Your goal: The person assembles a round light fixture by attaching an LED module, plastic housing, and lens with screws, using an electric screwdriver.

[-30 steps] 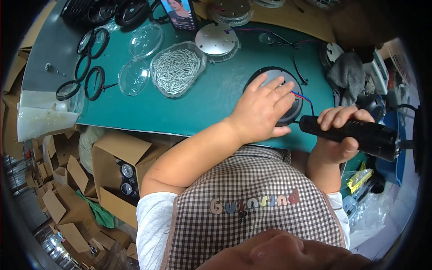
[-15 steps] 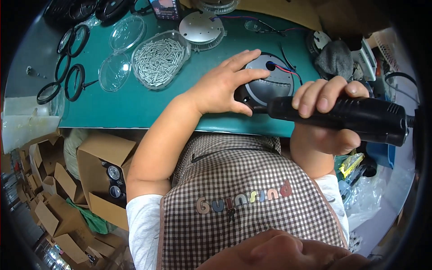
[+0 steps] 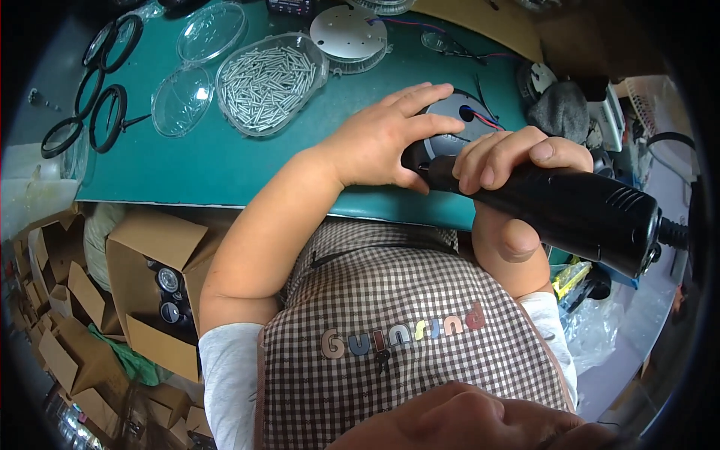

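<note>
My left hand (image 3: 379, 142) is spread over a round black-and-grey housing (image 3: 447, 145) near the table's front edge, gripping its left side with thumb and fingers. The housing has a dark hole with red and blue wires coming out. In my right hand (image 3: 506, 165) is a black electric screwdriver (image 3: 592, 210), held nearly level. Its tip points left at the housing's near edge, close to my left thumb; whether it sits on a screw is too small to tell. Part of the housing is hidden behind my right fingers.
A clear tub of metal screws or pins (image 3: 270, 90) stands on the green table (image 3: 202, 176), beside clear plastic covers (image 3: 182, 101) and black rings (image 3: 110, 120). Behind is a silver disc (image 3: 349, 32). A grey cloth (image 3: 559, 109) lies at right; an open carton (image 3: 161, 240) stands below left.
The screwdriver has moved left and tilted, its rear end now lower, and my right hand covers more of the housing. My left hand keeps its hold. The whole view has shifted slightly.
</note>
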The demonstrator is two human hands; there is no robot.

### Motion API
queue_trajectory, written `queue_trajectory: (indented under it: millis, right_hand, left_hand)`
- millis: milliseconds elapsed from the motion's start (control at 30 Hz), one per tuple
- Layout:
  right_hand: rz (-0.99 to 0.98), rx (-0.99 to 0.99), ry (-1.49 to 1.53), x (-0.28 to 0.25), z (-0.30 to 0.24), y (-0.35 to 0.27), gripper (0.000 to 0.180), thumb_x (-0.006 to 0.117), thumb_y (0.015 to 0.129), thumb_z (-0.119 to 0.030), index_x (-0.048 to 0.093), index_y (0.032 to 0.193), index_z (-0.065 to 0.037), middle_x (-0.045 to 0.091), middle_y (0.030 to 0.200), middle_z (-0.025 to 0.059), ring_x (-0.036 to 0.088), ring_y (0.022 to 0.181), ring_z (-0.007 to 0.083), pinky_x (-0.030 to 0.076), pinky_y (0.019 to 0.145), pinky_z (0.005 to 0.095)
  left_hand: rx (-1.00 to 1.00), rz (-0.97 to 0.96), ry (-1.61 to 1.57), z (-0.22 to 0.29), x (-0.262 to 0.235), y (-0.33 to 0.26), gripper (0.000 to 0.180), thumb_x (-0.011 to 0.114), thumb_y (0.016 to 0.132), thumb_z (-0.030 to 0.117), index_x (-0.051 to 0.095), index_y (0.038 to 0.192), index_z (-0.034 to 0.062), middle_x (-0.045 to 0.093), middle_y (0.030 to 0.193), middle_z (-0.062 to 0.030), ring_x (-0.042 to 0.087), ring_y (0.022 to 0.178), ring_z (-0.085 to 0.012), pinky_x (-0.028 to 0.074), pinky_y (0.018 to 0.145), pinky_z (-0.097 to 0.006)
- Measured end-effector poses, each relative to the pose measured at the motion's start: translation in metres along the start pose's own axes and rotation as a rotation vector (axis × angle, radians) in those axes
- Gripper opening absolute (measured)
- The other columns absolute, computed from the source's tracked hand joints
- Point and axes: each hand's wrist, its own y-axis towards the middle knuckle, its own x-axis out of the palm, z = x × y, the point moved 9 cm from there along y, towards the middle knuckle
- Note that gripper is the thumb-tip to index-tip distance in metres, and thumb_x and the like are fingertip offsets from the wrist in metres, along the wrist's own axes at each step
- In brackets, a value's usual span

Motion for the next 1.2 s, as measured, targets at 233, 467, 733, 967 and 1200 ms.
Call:
queue_trajectory:
  millis: [233, 467, 733, 967, 1200]
  right_hand:
    - [-0.074, 0.093, -0.209, 0.014, 0.009, 0.009, 0.065, 0.083, 0.082, -0.044, 0.044, 0.119, -0.008, 0.056, 0.078, 0.0086, 0.058, 0.061, 0.0206, 0.051, 0.057, 0.0356]
    - [-0.065, 0.139, 0.072, 0.012, 0.023, 0.01, 0.059, 0.092, 0.074, -0.021, 0.053, 0.115, -0.005, 0.062, 0.084, 0.009, 0.062, 0.072, 0.02, 0.053, 0.068, 0.0331]
    - [-0.069, 0.168, 0.052, 0.012, 0.027, 0.005, 0.059, 0.092, 0.074, -0.022, 0.05, 0.114, -0.006, 0.062, 0.083, 0.0088, 0.062, 0.074, 0.0212, 0.053, 0.069, 0.0351]
    - [-0.031, 0.182, 0.081, 0.009, 0.029, 0.006, 0.059, 0.092, 0.074, -0.024, 0.051, 0.114, -0.006, 0.06, 0.082, 0.0088, 0.06, 0.07, 0.0212, 0.053, 0.065, 0.0362]
    - [0.084, 0.077, 0.173, -0.006, 0.034, 0.003, 0.062, 0.091, 0.075, -0.027, 0.049, 0.114, -0.002, 0.059, 0.08, 0.0101, 0.058, 0.063, 0.0186, 0.052, 0.058, 0.0339]
  left_hand:
    - [-0.036, 0.033, 0.0, -0.002, -0.002, -0.002, 0.086, 0.093, 0.058, 0.029, 0.057, 0.136, 0.0285, 0.035, 0.159, -0.0078, 0.036, 0.143, -0.0357, 0.04, 0.113, -0.047]
    - [-0.04, 0.047, -0.042, -0.003, -0.002, -0.004, 0.087, 0.093, 0.056, 0.03, 0.057, 0.135, 0.0297, 0.035, 0.158, -0.0112, 0.035, 0.143, -0.0381, 0.037, 0.115, -0.049]
    - [-0.006, 0.05, -0.051, -0.003, -0.001, -0.004, 0.087, 0.093, 0.056, 0.03, 0.057, 0.135, 0.0294, 0.035, 0.159, -0.0104, 0.034, 0.144, -0.0379, 0.036, 0.115, -0.049]
    - [-0.022, 0.042, -0.052, -0.003, -0.001, -0.005, 0.087, 0.092, 0.057, 0.031, 0.056, 0.136, 0.0314, 0.034, 0.159, -0.0099, 0.034, 0.145, -0.0376, 0.035, 0.116, -0.049]
    - [-0.014, 0.04, -0.052, -0.002, 0.0, -0.004, 0.087, 0.092, 0.057, 0.031, 0.056, 0.136, 0.0311, 0.034, 0.159, -0.0098, 0.034, 0.144, -0.0383, 0.035, 0.116, -0.049]
